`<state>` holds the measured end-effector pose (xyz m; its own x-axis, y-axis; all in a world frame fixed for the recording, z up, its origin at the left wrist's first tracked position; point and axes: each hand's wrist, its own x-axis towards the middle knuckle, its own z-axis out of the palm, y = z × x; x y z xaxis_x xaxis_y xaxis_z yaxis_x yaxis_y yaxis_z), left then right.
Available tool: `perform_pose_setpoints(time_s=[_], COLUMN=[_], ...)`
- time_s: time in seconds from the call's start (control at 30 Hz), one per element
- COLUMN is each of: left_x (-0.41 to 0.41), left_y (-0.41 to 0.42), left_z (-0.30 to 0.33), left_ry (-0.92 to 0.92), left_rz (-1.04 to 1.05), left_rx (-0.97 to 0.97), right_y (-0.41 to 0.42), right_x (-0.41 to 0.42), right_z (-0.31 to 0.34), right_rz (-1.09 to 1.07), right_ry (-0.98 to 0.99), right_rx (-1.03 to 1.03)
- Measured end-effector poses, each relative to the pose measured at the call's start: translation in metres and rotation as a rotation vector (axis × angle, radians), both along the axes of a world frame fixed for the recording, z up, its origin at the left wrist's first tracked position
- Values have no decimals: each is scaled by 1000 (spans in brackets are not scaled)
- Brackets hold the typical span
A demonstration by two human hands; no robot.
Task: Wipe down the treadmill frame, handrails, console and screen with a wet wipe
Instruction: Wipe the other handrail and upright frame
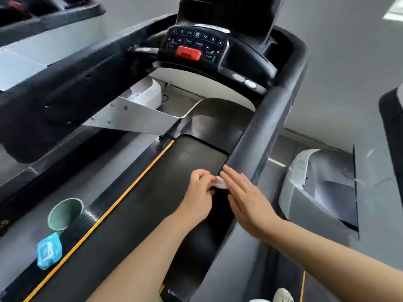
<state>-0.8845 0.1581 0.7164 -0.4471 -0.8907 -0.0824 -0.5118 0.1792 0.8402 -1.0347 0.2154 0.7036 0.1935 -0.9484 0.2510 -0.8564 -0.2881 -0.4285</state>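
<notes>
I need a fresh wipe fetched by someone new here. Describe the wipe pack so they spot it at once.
Start at the treadmill belt and follow its orange stripe toward the near end. Just left of the stripe, on the dark side rail, lies the wipe pack. It is a soft, flat, light-blue packet, unlike the round green cup just beyond it.

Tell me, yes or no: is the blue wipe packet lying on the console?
No. The blue wipe packet lies low on the treadmill's side rail beside a green cup, far from the console.
</notes>
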Motion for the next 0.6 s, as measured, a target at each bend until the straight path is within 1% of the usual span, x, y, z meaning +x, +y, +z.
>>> perform_pose_setpoints(time_s=[0.07, 0.13, 0.23, 0.37, 0.43, 0.53, 0.6], left_x=[-3, -4, 1, 20, 28, 33, 35], left_y=[1, 3, 13, 20, 22, 24, 26], left_z=[6, 12, 17, 20, 18, 14, 14], left_ry=[-43, -74, -89, -132, -144, -164, -178], left_rz=[53, 74, 88, 93, 85, 63, 42], left_rx=[-23, -29, 13, 77, 114, 117, 110], right_y=[-5, -12, -11, -5, -1, -5, -22], right_x=[-8, -10, -7, -1, 3, -9, -36], right_z=[6, 11, 12, 7, 1, -3, -1], right_rz=[58, 77, 149, 279, 309, 302, 165], right_ry=[79, 109, 144, 298, 339, 378, 397], right_rx=[-10, -29, -35, -59, -58, -23, -15])
